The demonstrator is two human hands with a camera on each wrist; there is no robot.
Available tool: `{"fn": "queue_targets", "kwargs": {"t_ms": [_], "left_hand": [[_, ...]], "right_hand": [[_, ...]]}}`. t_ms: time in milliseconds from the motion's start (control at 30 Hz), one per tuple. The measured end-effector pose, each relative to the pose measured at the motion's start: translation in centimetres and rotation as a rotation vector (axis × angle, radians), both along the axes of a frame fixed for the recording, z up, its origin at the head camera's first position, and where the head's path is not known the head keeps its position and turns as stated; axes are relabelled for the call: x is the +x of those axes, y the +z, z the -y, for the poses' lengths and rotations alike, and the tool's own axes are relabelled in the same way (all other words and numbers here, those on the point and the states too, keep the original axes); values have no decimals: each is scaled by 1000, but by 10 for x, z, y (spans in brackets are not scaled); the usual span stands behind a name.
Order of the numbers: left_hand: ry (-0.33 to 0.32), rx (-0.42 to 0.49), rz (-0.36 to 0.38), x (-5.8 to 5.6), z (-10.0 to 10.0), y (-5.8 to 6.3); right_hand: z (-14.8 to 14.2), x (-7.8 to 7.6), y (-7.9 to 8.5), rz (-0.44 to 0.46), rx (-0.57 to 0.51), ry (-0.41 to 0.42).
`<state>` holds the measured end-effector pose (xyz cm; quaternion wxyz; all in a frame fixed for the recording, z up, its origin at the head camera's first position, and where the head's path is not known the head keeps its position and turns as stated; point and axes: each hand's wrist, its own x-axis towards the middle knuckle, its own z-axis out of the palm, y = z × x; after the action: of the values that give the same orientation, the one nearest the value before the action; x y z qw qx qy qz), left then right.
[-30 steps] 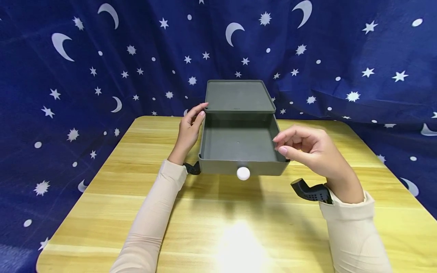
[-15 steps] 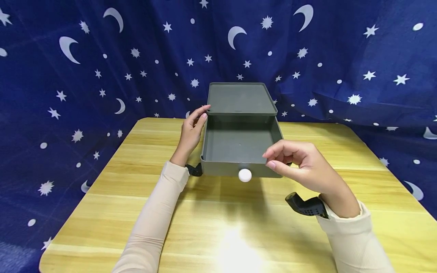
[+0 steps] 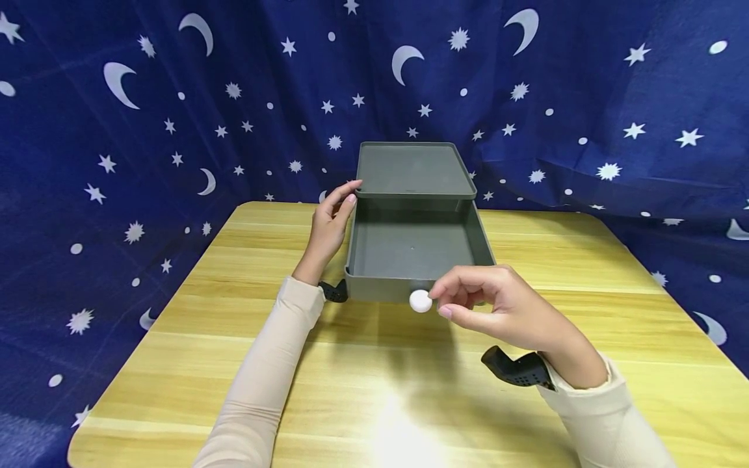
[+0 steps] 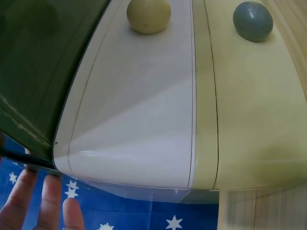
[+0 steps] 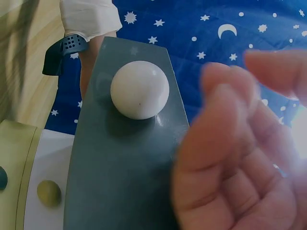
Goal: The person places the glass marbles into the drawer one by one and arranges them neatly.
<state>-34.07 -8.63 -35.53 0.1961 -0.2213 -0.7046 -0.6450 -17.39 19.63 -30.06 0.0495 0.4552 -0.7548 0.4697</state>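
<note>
A small chest of drawers has its dark grey-green top drawer [image 3: 380, 288] pulled out, and no objects show inside it. The round white knob [image 3: 420, 301] sits on that drawer's front. Beside the knob is my right hand [image 3: 497, 309], fingers bent and thumb held apart, fingertips right at the knob's edge. The right wrist view shows a gap between hand and knob [image 5: 139, 90]. My left hand [image 3: 329, 227] rests against the left side of the chest, fingertips at the corner of its grey top [image 3: 412, 170]. Its fingers [image 4: 50, 201] extend fairly straight.
Below the pulled drawer are a white drawer [image 4: 134, 96] with a yellow knob [image 4: 148, 15] and a pale yellow drawer [image 4: 256, 105] with a grey-blue knob [image 4: 253, 21]. The chest stands on a wooden table [image 3: 234, 312]. A blue star-and-moon curtain [image 3: 263, 71] hangs behind.
My right hand has moved left and down from the drawer's right rim to the white knob. The left hand keeps its place on the chest; the head view shifted slightly.
</note>
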Motion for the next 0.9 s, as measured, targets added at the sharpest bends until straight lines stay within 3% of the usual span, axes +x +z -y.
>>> {"fn": "queue_targets", "kwargs": {"t_ms": [233, 467, 900], "left_hand": [[0, -2, -11, -2, 0, -1], [3, 0, -13, -3, 1, -2], [6, 6, -16, -3, 0, -2]], "right_hand": [[1, -2, 0, 24, 118, -5], [2, -1, 1, 111, 213, -31], [4, -1, 2, 235, 282, -38]]}}
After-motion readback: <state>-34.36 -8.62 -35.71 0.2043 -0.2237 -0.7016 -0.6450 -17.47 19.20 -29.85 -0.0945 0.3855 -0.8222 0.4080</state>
